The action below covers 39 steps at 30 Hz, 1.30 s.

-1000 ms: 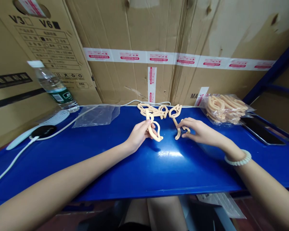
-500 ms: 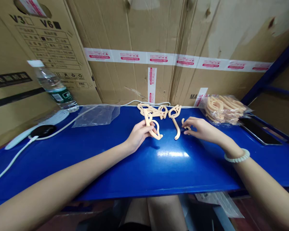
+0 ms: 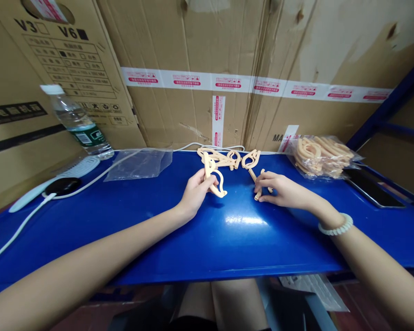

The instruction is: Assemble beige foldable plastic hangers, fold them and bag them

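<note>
My left hand [image 3: 195,192] is closed on a beige plastic hook-shaped part [image 3: 214,178], holding it just above the blue table top [image 3: 158,220]. My right hand [image 3: 279,189] rests on the table with fingers curled over another beige hook part [image 3: 254,183], pinching it. Behind both hands lies a small heap of the same beige parts [image 3: 227,158] near the cardboard wall.
A clear bag full of beige parts [image 3: 319,155] sits at the back right, a dark phone [image 3: 372,186] beside it. At the left are an empty plastic bag [image 3: 140,164], a water bottle [image 3: 77,122], a black puck on a white cable [image 3: 60,186] and a white handheld device [image 3: 51,180]. Cardboard boxes [image 3: 227,69] wall the back.
My right hand slid left and closed over the loose hook part on the table. My left hand tilted its part and shifted slightly back.
</note>
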{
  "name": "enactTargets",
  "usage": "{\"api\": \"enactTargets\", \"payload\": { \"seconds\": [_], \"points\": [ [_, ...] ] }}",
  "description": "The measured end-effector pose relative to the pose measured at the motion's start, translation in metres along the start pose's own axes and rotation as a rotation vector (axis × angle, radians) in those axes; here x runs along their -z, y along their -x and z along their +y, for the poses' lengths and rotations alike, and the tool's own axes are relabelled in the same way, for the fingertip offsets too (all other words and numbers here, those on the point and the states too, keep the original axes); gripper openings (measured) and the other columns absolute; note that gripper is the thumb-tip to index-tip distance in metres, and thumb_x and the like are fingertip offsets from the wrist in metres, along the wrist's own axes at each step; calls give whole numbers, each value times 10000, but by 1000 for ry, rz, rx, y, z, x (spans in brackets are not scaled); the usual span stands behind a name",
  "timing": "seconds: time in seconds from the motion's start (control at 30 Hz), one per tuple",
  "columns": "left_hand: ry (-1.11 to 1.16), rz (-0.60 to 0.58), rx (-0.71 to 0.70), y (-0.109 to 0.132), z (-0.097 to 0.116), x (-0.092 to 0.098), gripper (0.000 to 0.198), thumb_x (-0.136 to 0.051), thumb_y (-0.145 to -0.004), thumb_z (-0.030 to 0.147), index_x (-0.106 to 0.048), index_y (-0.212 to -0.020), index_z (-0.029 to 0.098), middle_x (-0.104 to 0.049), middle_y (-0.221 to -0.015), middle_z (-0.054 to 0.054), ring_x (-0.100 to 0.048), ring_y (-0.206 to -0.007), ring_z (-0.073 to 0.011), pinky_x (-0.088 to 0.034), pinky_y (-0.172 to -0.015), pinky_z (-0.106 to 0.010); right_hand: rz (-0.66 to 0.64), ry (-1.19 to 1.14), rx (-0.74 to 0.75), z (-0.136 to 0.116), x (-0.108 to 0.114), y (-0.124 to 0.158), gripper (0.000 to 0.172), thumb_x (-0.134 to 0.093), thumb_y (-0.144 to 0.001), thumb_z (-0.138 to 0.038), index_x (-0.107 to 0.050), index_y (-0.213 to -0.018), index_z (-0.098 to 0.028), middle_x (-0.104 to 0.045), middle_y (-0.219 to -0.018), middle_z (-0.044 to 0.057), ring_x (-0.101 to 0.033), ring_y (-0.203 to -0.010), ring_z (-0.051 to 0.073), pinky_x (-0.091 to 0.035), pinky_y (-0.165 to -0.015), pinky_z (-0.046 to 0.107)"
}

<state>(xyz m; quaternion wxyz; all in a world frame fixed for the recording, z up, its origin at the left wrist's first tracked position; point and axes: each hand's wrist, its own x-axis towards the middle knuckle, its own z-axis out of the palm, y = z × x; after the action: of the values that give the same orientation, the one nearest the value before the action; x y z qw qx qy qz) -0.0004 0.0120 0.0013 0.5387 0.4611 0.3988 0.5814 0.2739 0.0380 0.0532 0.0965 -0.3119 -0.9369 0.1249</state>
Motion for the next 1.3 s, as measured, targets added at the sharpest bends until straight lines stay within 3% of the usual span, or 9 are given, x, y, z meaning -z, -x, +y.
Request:
{"api": "enactTargets", "payload": {
  "seconds": [0.17,0.37,0.47,0.63,0.73,0.87,1.13,1.3],
  "points": [
    [-38,79,-38,-2,-3,4,103,-627,-841,243,-587,-835,147,-582,-760,9,-577,-661,-114,-519,-621,-239,-4,-32,0,-7,8,2,163,-661,-893,-322,-733,-969,-197,-653,-1025,94,-607,-987,234,-497,-854,357],
    [-50,61,-80,-3,-7,5,190,-654,-845,304,-624,-940,143,-563,-782,11,-577,-665,-122,-547,-642,-269,104,8,-6,-10,7,2,145,-627,-918,-300,-720,-941,-191,-638,-964,86,-611,-874,214,-507,-784,338],
    [-76,19,-116,-3,-8,4,332,-664,-850,340,-633,-1120,150,-613,-877,-9,-598,-701,-130,-565,-677,-286,166,18,49,-16,-5,-1,150,-600,-935,-272,-687,-1023,-188,-636,-983,85,-622,-872,214,-523,-822,363],
    [-160,-22,-252,-1,-9,1,419,-689,-836,308,-620,-1220,156,-650,-1146,-86,-675,-934,-193,-580,-791,-289,286,57,182,-44,-27,-8,350,-535,-967,-231,-567,-1316,-221,-575,-1291,131,-578,-1178,255,-500,-1001,423],
    [-233,-104,-310,4,-8,-1,378,-673,-852,302,-629,-1202,166,-620,-1176,-95,-700,-896,-185,-584,-753,-276,247,120,270,-59,-35,-10,384,-496,-978,-204,-540,-1359,-216,-525,-1398,147,-533,-1257,266,-473,-1045,451],
    [-337,-174,-343,10,-5,-3,282,-658,-866,298,-654,-1114,165,-614,-1145,-86,-696,-790,-146,-557,-651,-231,174,215,314,-63,-39,-11,374,-472,-982,-178,-556,-1346,-192,-572,-1368,152,-560,-1189,264,-492,-1000,460],
    [-336,-152,-293,12,0,-3,272,-655,-873,318,-623,-1100,169,-665,-1091,-84,-689,-857,-173,-549,-679,-237,179,216,312,-59,-38,-11,327,-479,-980,-196,-595,-1286,-198,-598,-1357,129,-562,-1133,270,-481,-1001,481],
    [-312,-66,-283,10,-1,-2,255,-645,-880,313,-624,-1089,168,-661,-1017,-53,-660,-736,-127,-489,-600,-196,179,105,296,-58,-37,-9,335,-468,-988,-195,-593,-1297,-229,-622,-1306,122,-568,-1171,273,-478,-1022,501]
  ]
}}
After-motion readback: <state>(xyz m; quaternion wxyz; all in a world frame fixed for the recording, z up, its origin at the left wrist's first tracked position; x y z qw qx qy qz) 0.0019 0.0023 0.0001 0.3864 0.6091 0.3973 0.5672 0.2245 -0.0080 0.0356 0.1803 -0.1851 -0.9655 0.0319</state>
